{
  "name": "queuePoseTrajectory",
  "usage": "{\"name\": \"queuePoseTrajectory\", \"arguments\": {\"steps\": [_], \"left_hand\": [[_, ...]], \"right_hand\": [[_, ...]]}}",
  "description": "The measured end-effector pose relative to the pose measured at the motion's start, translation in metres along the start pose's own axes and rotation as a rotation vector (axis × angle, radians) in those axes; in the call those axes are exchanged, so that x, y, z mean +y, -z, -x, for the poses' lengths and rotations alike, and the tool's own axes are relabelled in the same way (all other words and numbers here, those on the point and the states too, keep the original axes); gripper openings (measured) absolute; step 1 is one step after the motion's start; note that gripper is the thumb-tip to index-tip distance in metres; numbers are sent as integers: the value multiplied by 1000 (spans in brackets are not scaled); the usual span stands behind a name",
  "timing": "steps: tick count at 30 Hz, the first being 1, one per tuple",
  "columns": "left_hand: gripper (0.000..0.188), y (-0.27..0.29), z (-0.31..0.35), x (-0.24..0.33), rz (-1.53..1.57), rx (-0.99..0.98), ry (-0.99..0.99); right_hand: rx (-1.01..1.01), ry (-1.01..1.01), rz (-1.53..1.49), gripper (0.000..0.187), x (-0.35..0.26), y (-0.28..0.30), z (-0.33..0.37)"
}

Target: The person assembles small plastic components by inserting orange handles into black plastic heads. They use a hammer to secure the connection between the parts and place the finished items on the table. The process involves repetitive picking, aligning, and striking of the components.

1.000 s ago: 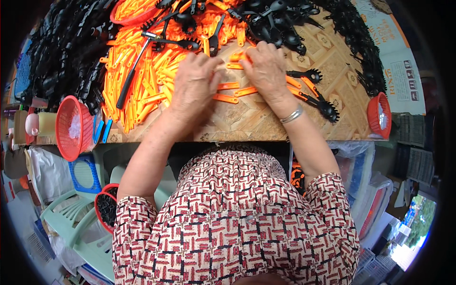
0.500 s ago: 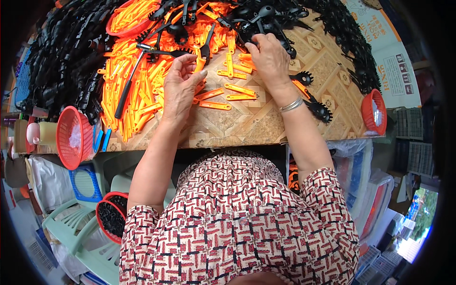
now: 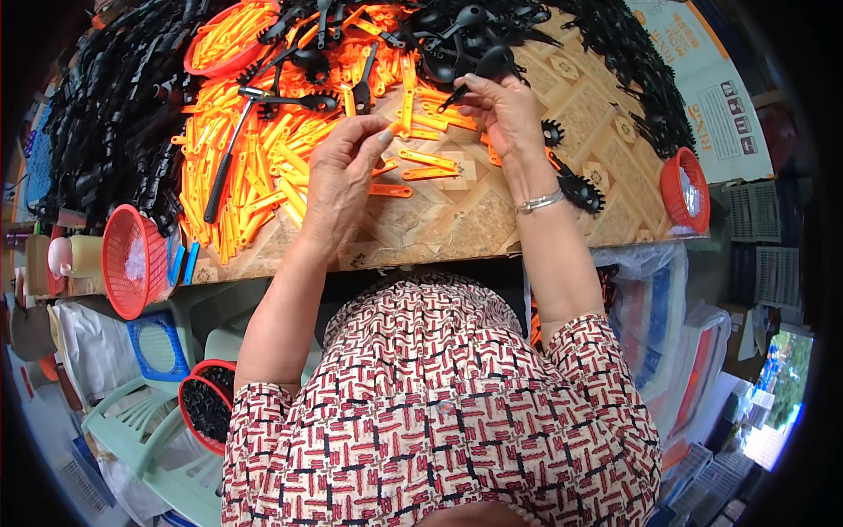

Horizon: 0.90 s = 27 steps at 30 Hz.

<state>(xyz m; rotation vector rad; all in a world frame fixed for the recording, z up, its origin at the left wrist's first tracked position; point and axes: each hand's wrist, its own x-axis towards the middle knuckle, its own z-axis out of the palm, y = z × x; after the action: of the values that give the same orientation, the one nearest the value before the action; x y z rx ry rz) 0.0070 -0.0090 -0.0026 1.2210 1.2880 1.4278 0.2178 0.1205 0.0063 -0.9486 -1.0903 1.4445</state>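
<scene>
My left hand pinches an orange plastic handle between thumb and fingertips; most of it is hidden by the fingers. In my right hand is a black spoon, its bowl pointing away and its thin stem end pointing left toward the orange handle. The two pieces are apart. Between and below the hands lie several loose orange handles on the patterned table. Black toothed utensil heads rest just right of my right wrist.
A large heap of orange handles with a hammer on it lies left. Black utensils are piled at the far left, far middle and right. Red baskets stand at both near corners. A red basket of orange handles sits at the back.
My right hand has lifted a black spoon from the far pile and drawn it up, stem toward the left. My left hand has come slightly right and nearer with the orange handle.
</scene>
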Motion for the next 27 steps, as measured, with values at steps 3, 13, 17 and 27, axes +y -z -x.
{"name": "queuePoseTrajectory", "arguments": {"steps": [3,13,17,27], "left_hand": [[16,-10,2,3,-305,-9,-193],[16,-20,7,10,-543,63,-493],[15,-18,8,8,-570,78,-484],[14,-17,10,7,-545,95,-453]], "right_hand": [[-39,-51,-227,13,10,-7,22],[-5,-121,-504,18,30,-29,64],[-9,-146,-525,12,42,-28,66],[13,-110,-567,20,42,-39,74]]}}
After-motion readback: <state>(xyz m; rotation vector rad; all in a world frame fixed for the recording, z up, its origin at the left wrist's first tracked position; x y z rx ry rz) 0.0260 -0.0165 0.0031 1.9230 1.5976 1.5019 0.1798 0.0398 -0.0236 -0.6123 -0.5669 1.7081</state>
